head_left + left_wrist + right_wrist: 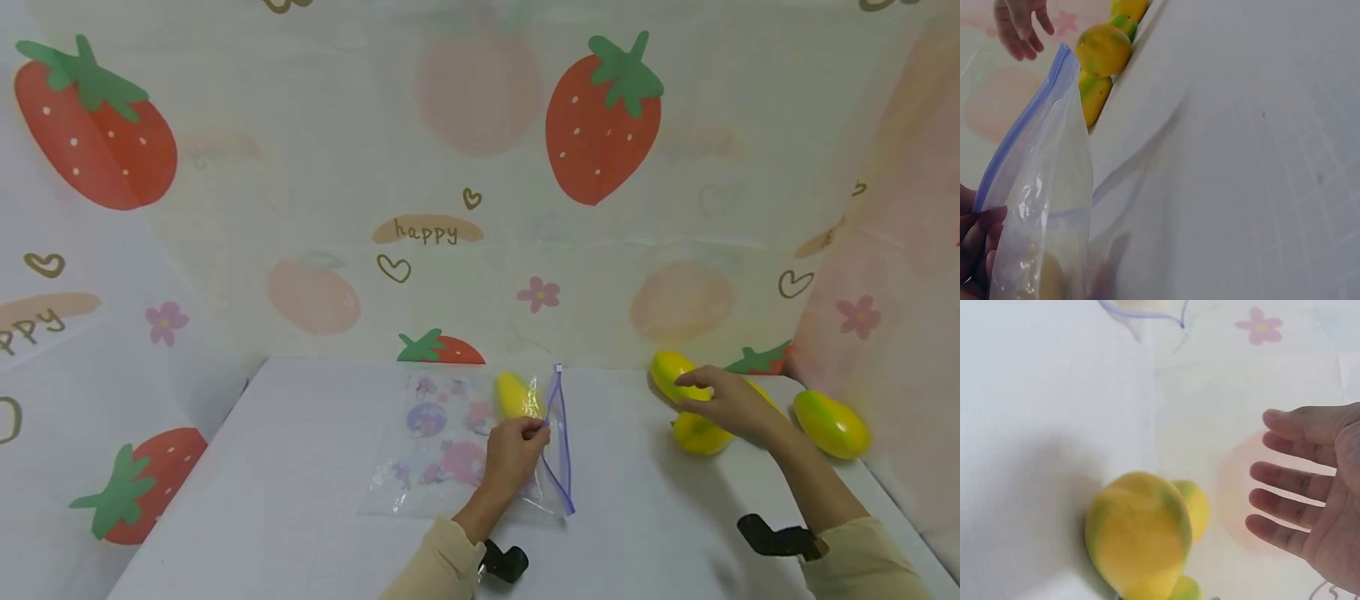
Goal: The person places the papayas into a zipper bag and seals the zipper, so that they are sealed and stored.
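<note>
A clear zip bag [393,479] with a purple zip and cartoon prints lies mid-table, its mouth facing right and gaping. My left hand [512,458] pinches the bag near the zip; in the left wrist view the fingers [979,240] hold its edge. Inside the bag is one yellow mango [512,393]. To the right, my right hand [738,407] hovers over a cluster of yellow-green mangoes, with a front mango [701,435] and a back mango [667,371] partly under it. The right wrist view shows that hand [1316,487] with fingers extended, holding nothing.
Another mango [831,425] lies near the table's right edge. The white table [262,500] backs onto a fruit-printed curtain [480,183], which also hangs at both sides. Each wrist wears a black camera mount [776,537].
</note>
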The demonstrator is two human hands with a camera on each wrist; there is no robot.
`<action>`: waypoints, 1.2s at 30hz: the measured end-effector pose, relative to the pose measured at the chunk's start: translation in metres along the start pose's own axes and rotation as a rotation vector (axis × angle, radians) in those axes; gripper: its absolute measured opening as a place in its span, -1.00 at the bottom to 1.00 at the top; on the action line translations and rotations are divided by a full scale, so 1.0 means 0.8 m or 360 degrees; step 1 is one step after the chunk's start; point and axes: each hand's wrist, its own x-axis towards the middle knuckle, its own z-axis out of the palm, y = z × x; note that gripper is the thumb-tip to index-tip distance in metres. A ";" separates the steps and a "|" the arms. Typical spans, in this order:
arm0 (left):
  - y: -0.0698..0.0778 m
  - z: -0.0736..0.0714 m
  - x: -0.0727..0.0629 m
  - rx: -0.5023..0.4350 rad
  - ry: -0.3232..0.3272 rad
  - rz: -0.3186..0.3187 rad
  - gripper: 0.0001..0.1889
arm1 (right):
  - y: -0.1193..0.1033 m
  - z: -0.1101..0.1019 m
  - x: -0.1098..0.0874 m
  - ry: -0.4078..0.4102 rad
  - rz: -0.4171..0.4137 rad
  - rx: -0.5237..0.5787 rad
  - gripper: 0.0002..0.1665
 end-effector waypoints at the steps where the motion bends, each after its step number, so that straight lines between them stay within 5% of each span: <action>1: 0.000 0.000 0.000 -0.0020 0.0000 -0.0006 -0.84 | 0.002 -0.002 -0.001 -0.0005 -0.0005 -0.0011 -0.45; 10: 0.002 -0.004 0.000 -0.0106 0.0012 -0.0031 -0.85 | 0.025 -0.002 -0.004 -0.0168 -0.0026 -0.0108 -0.39; 36: -0.002 -0.003 0.000 -0.0246 -0.0027 -0.0083 -0.84 | 0.067 0.022 -0.008 -0.0223 -0.0011 -0.0179 -0.30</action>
